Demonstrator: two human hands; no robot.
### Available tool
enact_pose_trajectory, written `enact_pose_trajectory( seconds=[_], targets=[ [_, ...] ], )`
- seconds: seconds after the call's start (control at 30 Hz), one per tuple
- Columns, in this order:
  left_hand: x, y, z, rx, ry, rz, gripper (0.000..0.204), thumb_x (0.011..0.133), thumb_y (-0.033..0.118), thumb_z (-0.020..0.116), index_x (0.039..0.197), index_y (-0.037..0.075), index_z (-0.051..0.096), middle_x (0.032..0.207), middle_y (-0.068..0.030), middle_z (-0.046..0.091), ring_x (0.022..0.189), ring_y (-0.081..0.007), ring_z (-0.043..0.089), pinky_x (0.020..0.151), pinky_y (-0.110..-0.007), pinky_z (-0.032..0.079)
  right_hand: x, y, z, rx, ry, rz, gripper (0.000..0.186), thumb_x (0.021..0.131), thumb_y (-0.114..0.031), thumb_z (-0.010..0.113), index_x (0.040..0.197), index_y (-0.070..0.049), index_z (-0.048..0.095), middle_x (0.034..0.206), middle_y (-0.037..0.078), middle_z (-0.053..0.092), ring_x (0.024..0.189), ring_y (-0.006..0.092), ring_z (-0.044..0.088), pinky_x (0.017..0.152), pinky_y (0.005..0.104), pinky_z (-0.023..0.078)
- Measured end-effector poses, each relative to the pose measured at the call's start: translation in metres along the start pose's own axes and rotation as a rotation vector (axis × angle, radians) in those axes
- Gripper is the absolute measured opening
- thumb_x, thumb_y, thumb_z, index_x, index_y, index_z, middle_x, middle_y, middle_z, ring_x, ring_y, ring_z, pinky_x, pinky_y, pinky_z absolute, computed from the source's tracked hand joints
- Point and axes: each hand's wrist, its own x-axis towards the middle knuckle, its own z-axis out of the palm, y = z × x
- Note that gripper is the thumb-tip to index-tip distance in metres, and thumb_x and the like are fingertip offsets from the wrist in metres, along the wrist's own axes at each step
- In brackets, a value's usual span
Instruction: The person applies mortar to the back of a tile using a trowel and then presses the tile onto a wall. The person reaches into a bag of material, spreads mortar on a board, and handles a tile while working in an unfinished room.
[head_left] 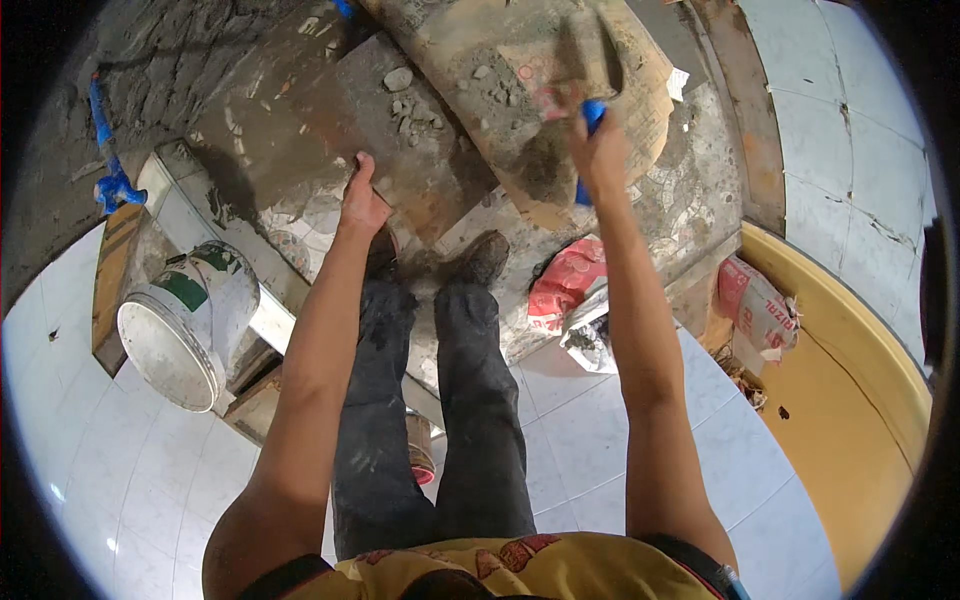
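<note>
The legs [480, 390] stand at the near side, the shoes [485, 258] close to the sheets. At left, a white bucket [165, 345] lies tilted, its mouth facing the near left. At right, a red-and-white bag [570, 285] rests beside the right forearm. The left hand [365, 203] is released, with no object visible in it, over the dark sheet [370, 140]. The right hand [600, 160] grips the blue handle of a tool [594, 112]; the tool is over the tan sheet [535, 200], its head motion-blurred. Grey clumps [412, 118] lie on both sheets. At far left, a blue pipe [103, 125] borders wet mortar [190, 40].
</note>
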Motion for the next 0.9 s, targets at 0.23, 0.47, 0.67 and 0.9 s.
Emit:
enact_pose_trajectory(
  seconds=[0.23, 0.47, 0.67, 0.9],
  targets=[
    [-0.003, -0.002, 0.007, 0.005, -0.027, -0.021, 0.062, 0.098, 0.045, 0.051, 0.145, 0.008, 0.032, 0.143, -0.0106, 0.043, 0.128, -0.0302, 0.045, 0.104, -0.051, 0.039, -0.015, -0.005, 0.009, -0.007, -0.052, -0.048, 0.037, 0.086, -0.027, 0.059, 0.102, 0.006, 0.053, 0.086, 0.032, 0.063, 0.081, 0.0499, 0.061, 0.072, 0.053, 0.049],
    [-0.009, 0.002, 0.011, 0.018, 0.041, -0.022, 0.062, 0.098, 0.045, 0.051, 0.144, 0.008, 0.033, 0.142, -0.0109, 0.044, 0.128, -0.0312, 0.045, 0.104, -0.051, 0.04, 0.014, 0.01, -0.003, 0.08, 0.103, 0.142, 0.039, 0.087, -0.03, 0.059, 0.101, 0.006, 0.052, 0.081, 0.033, 0.062, 0.079, 0.0499, 0.062, 0.071, 0.0542, 0.049],
    [-0.003, -0.002, 0.008, 0.023, 0.041, -0.022, 0.063, 0.097, 0.044, 0.054, 0.144, 0.008, 0.032, 0.141, -0.0123, 0.044, 0.126, -0.0314, 0.047, 0.102, -0.05, 0.041, -0.021, 0.008, -0.001, -0.016, -0.266, -0.009, 0.043, 0.088, -0.036, 0.057, 0.1, 0.005, 0.053, 0.079, 0.033, 0.062, 0.078, 0.0512, 0.061, 0.069, 0.0557, 0.048],
    [-0.004, 0.001, 0.005, 0.015, -0.004, -0.016, 0.062, 0.098, 0.045, 0.051, 0.146, 0.011, 0.032, 0.144, -0.011, 0.043, 0.13, -0.0297, 0.045, 0.106, -0.05, 0.038, -0.031, -0.029, 0.013, -0.004, -0.114, -0.083, 0.033, 0.088, -0.027, 0.06, 0.097, 0.003, 0.051, 0.077, 0.03, 0.062, 0.074, 0.0483, 0.062, 0.065, 0.0538, 0.05]
  ],
)
